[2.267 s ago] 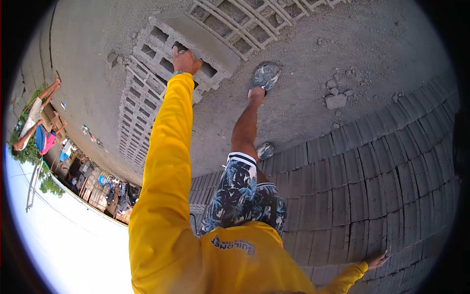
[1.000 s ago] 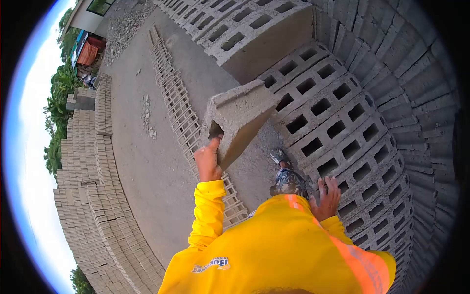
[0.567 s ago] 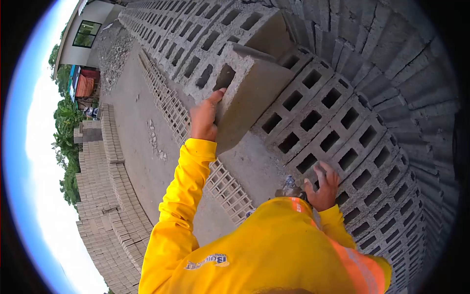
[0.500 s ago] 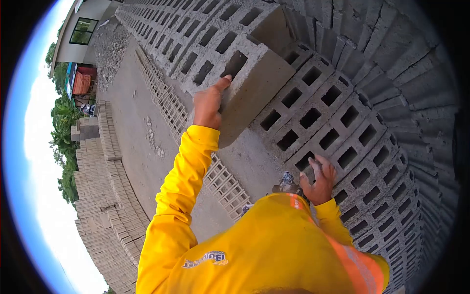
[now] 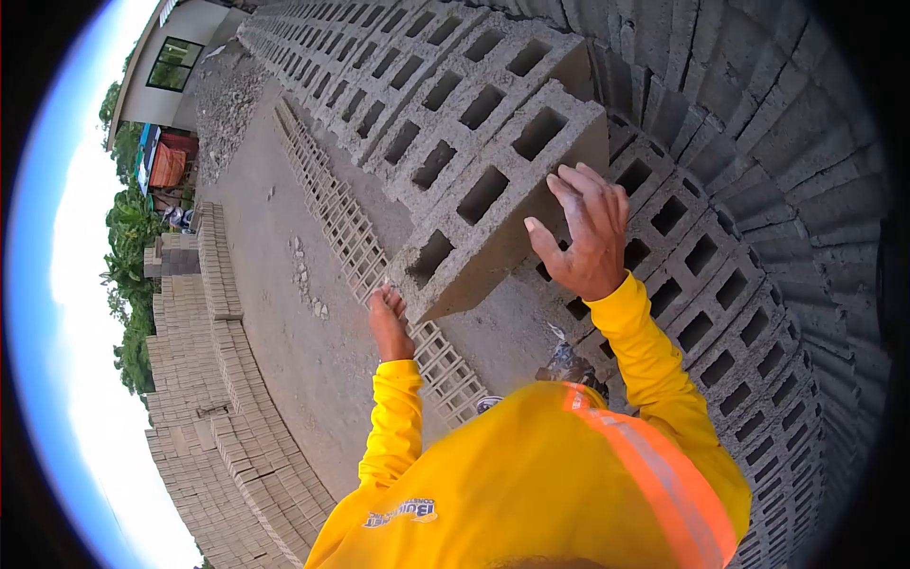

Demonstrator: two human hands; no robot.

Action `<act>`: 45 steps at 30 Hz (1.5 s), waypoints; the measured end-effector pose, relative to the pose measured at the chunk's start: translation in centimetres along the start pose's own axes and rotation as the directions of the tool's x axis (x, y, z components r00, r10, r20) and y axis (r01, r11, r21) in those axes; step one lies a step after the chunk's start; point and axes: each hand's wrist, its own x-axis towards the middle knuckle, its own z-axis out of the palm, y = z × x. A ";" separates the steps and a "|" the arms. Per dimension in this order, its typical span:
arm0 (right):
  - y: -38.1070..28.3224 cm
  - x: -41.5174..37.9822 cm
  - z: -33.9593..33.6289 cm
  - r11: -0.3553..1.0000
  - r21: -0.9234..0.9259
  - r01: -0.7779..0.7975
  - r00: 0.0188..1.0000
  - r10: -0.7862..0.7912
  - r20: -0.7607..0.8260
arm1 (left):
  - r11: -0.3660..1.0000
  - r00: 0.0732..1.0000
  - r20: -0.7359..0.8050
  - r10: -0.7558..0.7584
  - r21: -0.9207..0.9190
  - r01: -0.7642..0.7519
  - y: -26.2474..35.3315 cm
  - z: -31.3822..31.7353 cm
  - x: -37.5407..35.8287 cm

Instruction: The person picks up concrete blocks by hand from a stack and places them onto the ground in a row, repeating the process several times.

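Observation:
A grey concrete hollow block (image 5: 512, 163) with three rectangular openings lies at the front end of a row of blocks. At its near left end is my left hand (image 5: 389, 321), its fingers bent together against the corner. My right hand (image 5: 590, 232) is raised beside the block's smooth side face, thumb and fingers apart, fingertips overlapping that face near the far end. Beneath my right forearm, a lower layer of hollow blocks (image 5: 681, 270) spreads out to the right.
More hollow blocks (image 5: 379, 62) run in rows toward the back. A wall of stacked blocks (image 5: 787, 142) curves along the right. Thin block frames (image 5: 332, 209) line the dusty ground (image 5: 256, 237). Tall block stacks (image 5: 180, 351) stand at left, a building (image 5: 180, 47) behind.
My right hand has risen from the lower blocks to the front block's side. My left hand has moved from its top opening down to its near end. The front block sits farther right in view.

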 end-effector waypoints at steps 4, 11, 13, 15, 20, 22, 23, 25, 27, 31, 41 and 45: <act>0.1 5.8 3.0 0.957 -0.285 0.057 0.961 0.025 0.275 | 0.982 0.898 0.414 -0.148 0.169 0.084 -10.9 -1.3 4.3; 2.6 8.5 6.2 0.989 -0.133 -0.067 0.895 0.118 0.430 | 0.876 0.895 0.440 0.073 0.402 -0.268 -12.1 1.5 4.1; 3.0 8.6 6.4 0.992 -0.119 -0.045 0.902 0.091 0.421 | 0.871 0.899 0.429 0.092 0.403 -0.282 -12.3 2.2 3.5; 4.4 9.2 6.0 0.993 -0.089 -0.077 0.906 0.107 0.410 | 0.862 0.900 0.422 0.112 0.410 -0.300 -12.6 3.2 3.2; 9.1 11.2 5.6 0.990 -0.135 -0.046 0.940 0.088 0.330 | 0.834 0.879 0.441 0.183 0.403 -0.376 -12.8 8.3 4.3; 10.2 12.4 4.7 0.978 -0.195 -0.077 0.900 0.153 0.409 | 0.816 0.869 0.450 0.205 0.412 -0.406 -12.7 10.3 4.9; 10.4 12.8 4.4 0.972 -0.217 -0.089 0.874 0.181 0.451 | 0.807 0.867 0.452 0.211 0.420 -0.415 -12.7 10.8 4.9; 11.0 13.2 4.3 0.971 -0.220 -0.094 0.866 0.188 0.463 | 0.795 0.859 0.458 0.229 0.422 -0.436 -12.7 11.7 4.9; 11.4 13.1 4.3 0.972 -0.224 -0.072 0.880 0.168 0.444 | 0.787 0.853 0.462 0.242 0.421 -0.451 -12.7 12.4 4.6; 11.1 13.1 4.2 0.977 -0.193 -0.090 0.887 0.167 0.431 | 0.779 0.842 0.468 0.268 0.408 -0.475 -13.0 13.2 4.1; 10.2 10.2 3.4 0.954 -0.199 0.224 0.973 -0.232 -0.015 | 0.945 0.905 0.407 -0.127 -0.228 0.235 -9.8 11.1 1.6; 6.5 -0.8 -0.6 0.991 -0.135 0.003 1.000 -0.002 0.009 | 0.945 0.979 0.203 -0.016 0.324 -0.052 -25.0 1.2 3.0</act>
